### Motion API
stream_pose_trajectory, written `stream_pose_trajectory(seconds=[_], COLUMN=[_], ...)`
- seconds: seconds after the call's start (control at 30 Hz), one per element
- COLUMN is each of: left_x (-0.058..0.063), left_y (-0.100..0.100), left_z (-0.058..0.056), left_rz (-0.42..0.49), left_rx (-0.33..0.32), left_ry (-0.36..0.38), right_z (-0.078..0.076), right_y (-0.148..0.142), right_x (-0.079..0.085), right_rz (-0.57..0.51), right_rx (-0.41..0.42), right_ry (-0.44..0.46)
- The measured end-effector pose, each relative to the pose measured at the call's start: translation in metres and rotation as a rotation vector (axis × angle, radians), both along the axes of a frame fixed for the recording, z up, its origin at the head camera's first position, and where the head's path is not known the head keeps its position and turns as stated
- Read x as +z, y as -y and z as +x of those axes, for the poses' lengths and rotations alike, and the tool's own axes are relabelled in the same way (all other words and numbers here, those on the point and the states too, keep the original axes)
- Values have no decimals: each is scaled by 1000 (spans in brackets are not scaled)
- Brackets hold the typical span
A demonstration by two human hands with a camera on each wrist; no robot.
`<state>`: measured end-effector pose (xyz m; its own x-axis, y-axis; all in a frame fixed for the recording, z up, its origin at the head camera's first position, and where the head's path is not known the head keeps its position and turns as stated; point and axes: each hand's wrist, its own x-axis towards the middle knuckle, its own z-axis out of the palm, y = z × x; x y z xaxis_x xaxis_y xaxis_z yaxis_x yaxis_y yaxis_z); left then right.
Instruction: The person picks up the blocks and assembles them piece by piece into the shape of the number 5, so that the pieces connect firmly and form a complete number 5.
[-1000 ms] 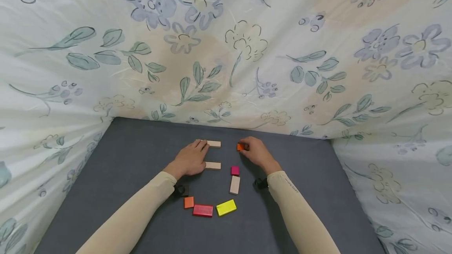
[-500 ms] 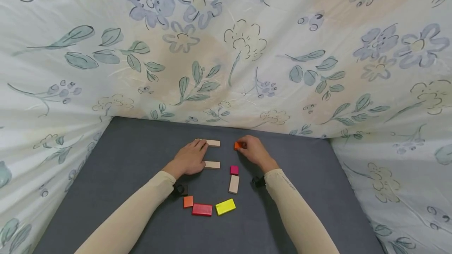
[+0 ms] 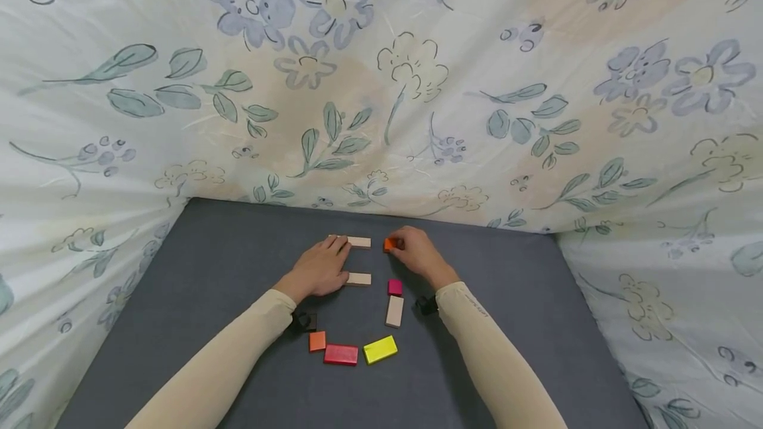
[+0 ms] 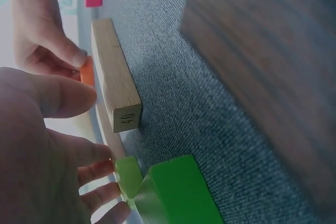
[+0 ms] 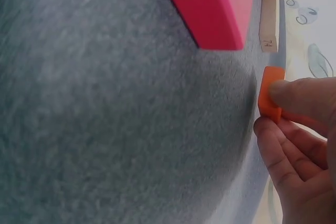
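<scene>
My right hand pinches a small orange block between thumb and fingers, just right of the end of the far wooden plank. My left hand spreads over the left ends of two pale planks. Its fingertips reach a light green block at the far plank. Its thumb lies over the near plank in the left wrist view. A larger green block stands closer to that camera, hidden under the hand in the head view.
Toward the front lie a magenta block, a pale wooden block, a yellow block, a red block, another orange block and a dark brown block. Floral cloth rises behind the grey surface.
My right hand has slid left with the orange block, bringing it closer to the far plank's right end. The left hand has stayed in place.
</scene>
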<state>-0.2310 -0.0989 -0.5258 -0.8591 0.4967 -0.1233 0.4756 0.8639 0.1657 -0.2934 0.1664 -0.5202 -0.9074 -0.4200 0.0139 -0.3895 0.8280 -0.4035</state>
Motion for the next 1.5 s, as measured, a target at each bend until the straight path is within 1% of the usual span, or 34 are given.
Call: stream_pose_trajectory(seconds=[0.2,0.37,0.6,0.87,1.0,1.13,1.2,1.3,1.4,1.5], left_x=[2,0,-1,0,-2,-3,-2,0,2,1], left_y=[0,2,4,5,5,7,7,8,9,9], left_z=[1,1,2,2,1,-4,-5,-6,-5,-6], left_rz=[-6,1,12,19,25,20,12,36,49,39], left_rx=[-1,2,-5,2,0,-2,-3,-9,-10,-11], left_ry=[9,13,11,16,16,23,31,36,37,36], right_z=[2,2,4,2,0,-1,-3,-4,-4,-5], right_y=[8,15,21,28,29,33,34,36,37,38], right_x=[1,-1,-5,-5,-4,-3,-3,-2,-2,-2], right_rz=[9,-4,-10,4,9,-3,-7,-10,-16,-17], right_rx=[10,27,17,7,20,29,28,22,24,31], right_ry=[-11,-16,-8,5,3,3,3,9,14,13])
